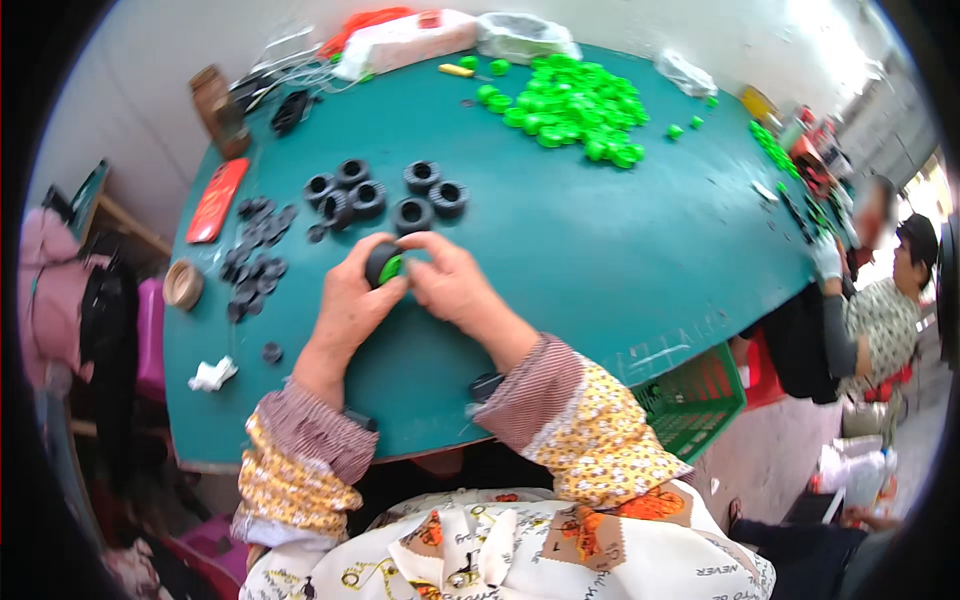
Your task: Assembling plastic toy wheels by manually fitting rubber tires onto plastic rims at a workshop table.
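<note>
Between my hands is a small black toy tyre [376, 258] with a bright green wheel hub [391, 269] showing at its right side. My left hand [352, 290] is closed round the tyre, thumb along its lower edge. Fingers of my right hand [452, 287] press against the tyre and hub from the right; part of the hub is hidden by them. Just beyond my hands stand several loose black tyres [411, 215] in two loose groups. Small black discs [257, 272] lie scattered to the left. A pile of green hubs [580, 108] sits at the far side of the green table [560, 270].
A red phone-like slab [217, 202], a tape roll [183, 285] and crumpled tissue [213, 375] lie along the left edge. Cables [290, 75] and a white bag [405, 45] stand at the back. Near right is a green crate [690, 405]; a gloved co-worker [880, 320] sits beyond.
</note>
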Demonstrator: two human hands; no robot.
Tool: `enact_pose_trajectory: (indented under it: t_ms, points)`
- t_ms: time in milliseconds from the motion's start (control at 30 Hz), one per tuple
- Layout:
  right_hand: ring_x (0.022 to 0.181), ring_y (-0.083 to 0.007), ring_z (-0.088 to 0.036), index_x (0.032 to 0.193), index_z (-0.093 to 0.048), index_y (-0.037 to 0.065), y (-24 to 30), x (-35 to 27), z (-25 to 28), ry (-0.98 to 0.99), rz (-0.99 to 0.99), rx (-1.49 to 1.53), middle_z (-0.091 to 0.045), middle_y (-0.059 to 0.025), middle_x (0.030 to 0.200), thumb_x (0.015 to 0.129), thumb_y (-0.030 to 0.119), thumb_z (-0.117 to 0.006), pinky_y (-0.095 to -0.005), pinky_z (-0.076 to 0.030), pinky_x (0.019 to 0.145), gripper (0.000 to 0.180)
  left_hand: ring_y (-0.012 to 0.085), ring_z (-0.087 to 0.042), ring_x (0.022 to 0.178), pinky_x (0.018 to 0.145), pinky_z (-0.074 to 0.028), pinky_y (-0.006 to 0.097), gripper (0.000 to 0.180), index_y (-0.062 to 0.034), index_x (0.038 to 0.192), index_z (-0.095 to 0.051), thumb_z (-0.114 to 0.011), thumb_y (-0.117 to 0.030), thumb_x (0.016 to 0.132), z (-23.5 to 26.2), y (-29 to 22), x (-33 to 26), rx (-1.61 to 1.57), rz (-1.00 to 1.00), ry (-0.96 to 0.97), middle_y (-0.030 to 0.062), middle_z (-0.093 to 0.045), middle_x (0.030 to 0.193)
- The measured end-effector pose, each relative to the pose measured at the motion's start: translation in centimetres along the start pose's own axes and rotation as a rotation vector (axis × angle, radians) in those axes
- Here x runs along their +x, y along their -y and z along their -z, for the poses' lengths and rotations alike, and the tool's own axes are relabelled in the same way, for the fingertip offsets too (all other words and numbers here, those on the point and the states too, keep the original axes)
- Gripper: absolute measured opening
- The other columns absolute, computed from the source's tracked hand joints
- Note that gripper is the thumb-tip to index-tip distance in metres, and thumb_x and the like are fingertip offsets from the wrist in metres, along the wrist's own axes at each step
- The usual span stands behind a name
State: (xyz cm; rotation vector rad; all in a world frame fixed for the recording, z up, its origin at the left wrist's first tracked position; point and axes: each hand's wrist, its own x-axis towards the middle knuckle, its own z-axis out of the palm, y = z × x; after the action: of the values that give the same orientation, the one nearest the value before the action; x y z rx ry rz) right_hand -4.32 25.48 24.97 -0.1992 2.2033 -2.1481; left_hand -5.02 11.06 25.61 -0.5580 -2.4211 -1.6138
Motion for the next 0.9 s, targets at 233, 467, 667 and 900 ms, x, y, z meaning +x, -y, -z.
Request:
enact_pose_trajectory:
  t_ms: [233, 467, 667, 900]
  points:
    - [0.037, -0.0057, -0.034, 0.113, -0.046, 0.007, 1.3, -0.6, 0.1, 0.201, -0.237, 0.232, -0.044, -0.0004, 0.053, 0.088, 0.013, -0.042, -0.0204, -0.027, 0.033, 0.026, 0.0192, -0.054, 0.064, 0.059, -0.044, 0.027, 0.029, -0.0024, 0.097, -0.054, -0.063, -0.005, 0.07, 0.2, 0.3, -0.3, 0.086, -0.177, -0.108, 0.0111, -0.057, 0.077]
    - [0.041, -0.0033, -0.036, 0.111, -0.046, 0.006, 1.1, -0.9, -0.8, 0.126, -0.216, 0.224, -0.044, 0.0018, 0.055, 0.088, 0.01, -0.043, -0.0188, -0.029, 0.036, 0.023, 0.0136, -0.053, 0.06, 0.056, -0.044, 0.024, 0.031, -0.0035, 0.101, -0.051, -0.061, -0.004, 0.072, -0.1, 0.2, -0.5, 0.073, -0.235, -0.167, 0.0088, -0.056, 0.073]
    - [0.05, -0.0025, -0.036, 0.105, -0.05, 0.005, 0.4, -1.0, -1.2, -0.026, 0.022, 0.048, -0.042, 0.0039, 0.056, 0.086, 0.004, -0.046, -0.0211, -0.031, 0.044, 0.019, 0.0079, -0.049, 0.061, 0.054, -0.043, 0.022, 0.024, -0.0033, 0.096, -0.052, -0.061, -0.005, 0.073, 0.5, -0.3, -0.3, -0.11, 0.059, -0.008, 0.0015, -0.051, 0.07]
    - [0.049, -0.0234, -0.052, 0.106, -0.049, 0.007, 1.0, -2.6, -1.8, -0.081, 0.25, -0.383, -0.053, -0.0109, 0.057, 0.082, 0.004, -0.048, -0.0331, -0.04, 0.047, 0.024, 0.0124, -0.051, 0.063, 0.058, -0.044, 0.027, 0.018, -0.0018, 0.088, -0.053, -0.06, -0.008, 0.072, 1.0, 0.3, -0.5, -0.116, 0.006, 0.062, 0.0068, -0.053, 0.068]
